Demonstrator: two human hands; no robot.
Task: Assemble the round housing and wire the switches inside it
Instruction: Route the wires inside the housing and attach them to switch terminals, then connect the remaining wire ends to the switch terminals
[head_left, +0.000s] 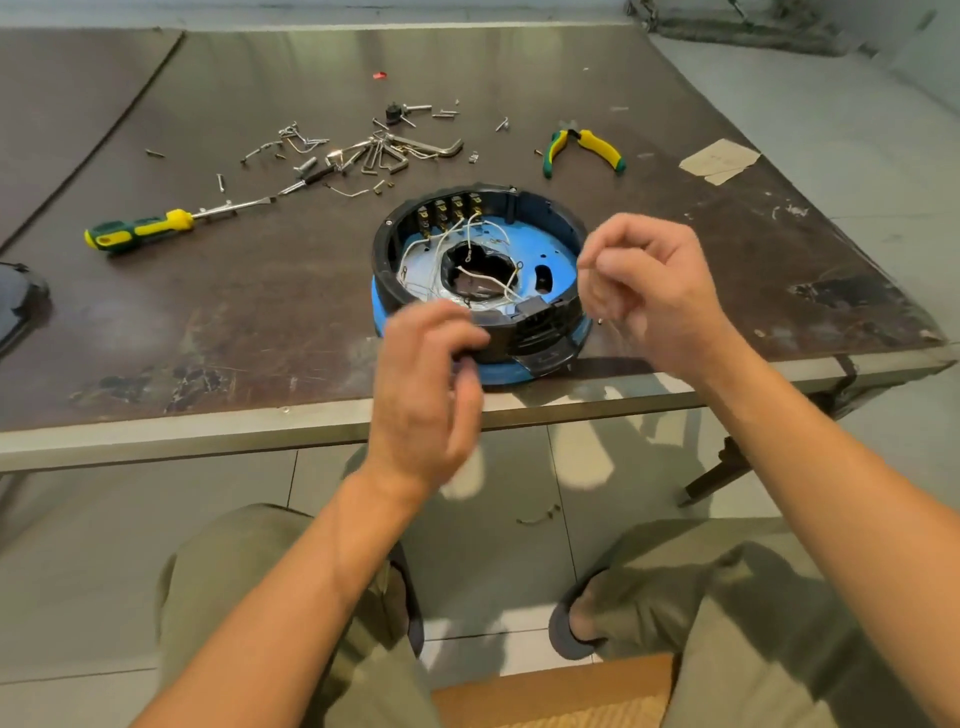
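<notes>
The round housing (480, 280) is a black ring on a blue base near the table's front edge. Inside it a row of switches (449, 210) sits at the far wall, and loose white wires (467, 244) run toward the central hole. My left hand (426, 395) hovers, blurred, in front of the housing's near wall with curled fingers; whether it holds anything is unclear. My right hand (649, 291) is raised just right of the housing, thumb and forefinger pinched together; anything between them is too small to see.
On the dark table (208, 312) lie a green-yellow screwdriver (140, 228) at left, pliers (582, 148) at back right, and several hex keys and screws (374, 150) behind the housing. A tiny metal piece (600, 320) lies beside the housing. Taped paper (719, 161) is far right.
</notes>
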